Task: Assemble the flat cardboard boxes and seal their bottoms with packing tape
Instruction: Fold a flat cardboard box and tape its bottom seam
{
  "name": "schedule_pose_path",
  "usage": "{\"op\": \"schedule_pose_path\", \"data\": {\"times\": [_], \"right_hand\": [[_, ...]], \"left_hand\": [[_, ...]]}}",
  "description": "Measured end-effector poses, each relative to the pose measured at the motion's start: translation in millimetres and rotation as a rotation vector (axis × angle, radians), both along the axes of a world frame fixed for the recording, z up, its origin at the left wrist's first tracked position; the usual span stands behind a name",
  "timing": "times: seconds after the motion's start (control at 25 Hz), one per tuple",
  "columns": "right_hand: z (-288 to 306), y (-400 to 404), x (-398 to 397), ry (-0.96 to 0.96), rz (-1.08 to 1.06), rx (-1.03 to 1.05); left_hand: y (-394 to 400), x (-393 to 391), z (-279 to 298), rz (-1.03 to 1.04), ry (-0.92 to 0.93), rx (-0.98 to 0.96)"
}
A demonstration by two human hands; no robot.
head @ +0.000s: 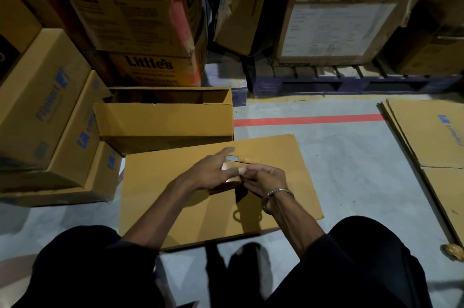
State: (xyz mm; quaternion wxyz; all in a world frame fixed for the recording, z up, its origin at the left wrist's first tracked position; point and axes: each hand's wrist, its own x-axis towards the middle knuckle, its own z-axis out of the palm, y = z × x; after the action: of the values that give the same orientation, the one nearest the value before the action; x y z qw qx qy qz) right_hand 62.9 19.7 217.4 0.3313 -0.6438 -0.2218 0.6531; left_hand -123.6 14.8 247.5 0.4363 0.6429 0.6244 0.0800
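**Tape roll held over the box seam**

Fingers (227, 153) of the left hand (209, 173) were spread and stretched over a roll of packing tape (229, 179), the thumb side curled against it, while the right hand (265, 177) pinched the tape's loose end just beside the roll. A silver bracelet (276, 194) circled the right wrist. Directly beneath both hands lay the cardboard box (175, 194), its closed flaps facing up, and a short strip of tape (247, 159) sat on the seam just beyond the fingertips. Beyond the left hand stood an open-topped box (165, 124), with printed boxes (42, 104) stacked farther out on that side. Well off to the right of the right hand, flat cardboard sheets (431, 137) lay piled on the grey floor (351, 157), past a red floor line (308, 120).
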Motion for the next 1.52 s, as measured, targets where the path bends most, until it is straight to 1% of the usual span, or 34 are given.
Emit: {"op": "schedule_pose_path", "data": {"times": [0.04, 0.12, 0.24, 0.32, 0.4, 0.48, 0.56, 0.64, 0.72, 0.84, 1.08, 1.16, 1.24, 1.32, 1.36, 1.52], "right_hand": [[0.0, 1.9, 5.8, 0.015, -0.046, -0.033], [-0.7, 4.8, 16.9, 0.065, -0.1, -0.101], [-0.7, 7.4, 24.4, 0.143, -0.075, -0.159], [-0.9, 12.7, 27.2, 0.198, -0.059, -0.193], [-1.8, 20.1, 33.2, 0.21, -0.065, -0.207], [-3.9, 25.4, 39.1, 0.167, -0.057, -0.211], [-7.7, 25.3, 44.7, 0.161, -0.04, -0.217], [-10.9, 25.1, 56.4, 0.144, -0.074, -0.203], [-15.1, 29.0, 78.8, 0.101, -0.167, -0.169], [-17.8, 38.3, 108.5, 0.085, -0.241, -0.13], [-19.7, 51.4, 127.9, 0.03, -0.336, -0.049], [-15.8, 56.2, 136.8, -0.004, -0.341, -0.017], [-12.9, 59.8, 148.6, -0.056, -0.391, 0.021], [-16.8, 62.9, 164.7, -0.153, -0.455, 0.058], [-19.0, 63.6, 171.6, -0.17, -0.467, 0.061], [-26.3, 61.1, 174.0, -0.115, -0.484, 0.04]], "left_hand": [[-1.9, 0.2, 2.1, 0.055, -0.031, -0.024], [-6.1, -1.3, 4.2, 0.092, -0.069, -0.054], [-12.8, -4.9, -3.4, 0.09, -0.17, -0.03], [-16.9, -7.8, -3.0, 0.106, -0.195, 0.005], [-17.6, -11.1, 0.5, 0.11, -0.144, 0.025], [-16.8, -13.5, 1.5, 0.085, -0.103, 0.008], [-15.8, -14.7, 3.5, 0.057, -0.062, 0.034], [-14.7, -19.1, 6.3, 0.038, 0.055, 0.113], [-16.4, -30.0, 7.6, 0.016, 0.153, 0.151], [-27.2, -47.8, 2.6, 0.039, 0.15, 0.089], [-33.3, -85.2, 3.2, 0.024, 0.236, 0.129], [-36.3, -92.1, 2.3, 0.018, 0.22, 0.11], [-37.5, -97.3, 3.1, 0.011, 0.22, 0.102], [-37.9, -112.3, 6.4, 0.019, 0.25, 0.101], [-39.8, -121.3, 8.3, 0.03, 0.273, 0.09], [-47.4, -137.8, 12.8, 0.079, 0.318, 0.036]]}}
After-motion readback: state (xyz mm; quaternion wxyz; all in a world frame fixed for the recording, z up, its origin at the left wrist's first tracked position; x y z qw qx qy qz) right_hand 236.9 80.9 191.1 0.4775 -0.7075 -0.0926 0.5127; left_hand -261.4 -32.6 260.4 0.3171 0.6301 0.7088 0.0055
